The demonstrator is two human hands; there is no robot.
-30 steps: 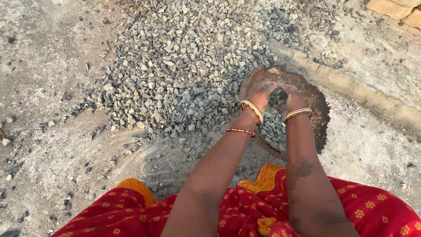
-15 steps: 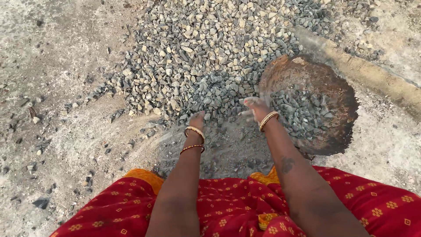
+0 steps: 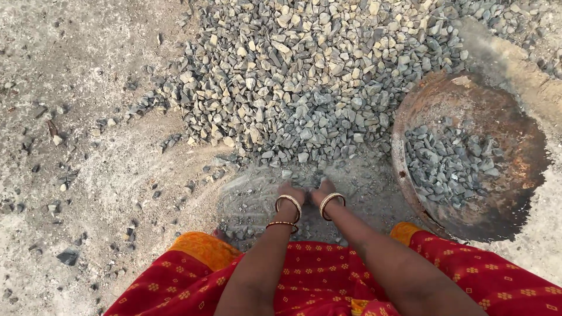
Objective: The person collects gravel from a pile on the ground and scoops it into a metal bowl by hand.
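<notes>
Grey crushed stone pile (image 3: 304,76) fills the top middle of the view, spread on a pale dusty ground (image 3: 88,175). Both hands are down at the near edge of the pile, side by side and almost touching. Left hand (image 3: 291,193) is flat, palm down on the dust and small chips, fingers pointing toward the pile; fingers partly hidden, so I cannot tell if it grips any stones. Right hand (image 3: 324,188) is just beside it, also palm down at the pile's foot; same, grip cannot be told. Gold bangles (image 3: 288,205) on the left wrist, two of them; one gold bangle (image 3: 331,202) on the right wrist.

Rusty round metal pan (image 3: 515,134) sits on the ground to the right of the hands, near but apart from them, its rim next to the pile's right edge. Inside the pan lies a small heap of grey stones (image 3: 448,164), covering its left and middle part; the rest of the pan's inside is bare rust.

Red cloth with yellow pattern and orange hem (image 3: 316,275) covers the bottom of the view under both forearms. Scattered loose stones (image 3: 64,256) lie on the left ground.
</notes>
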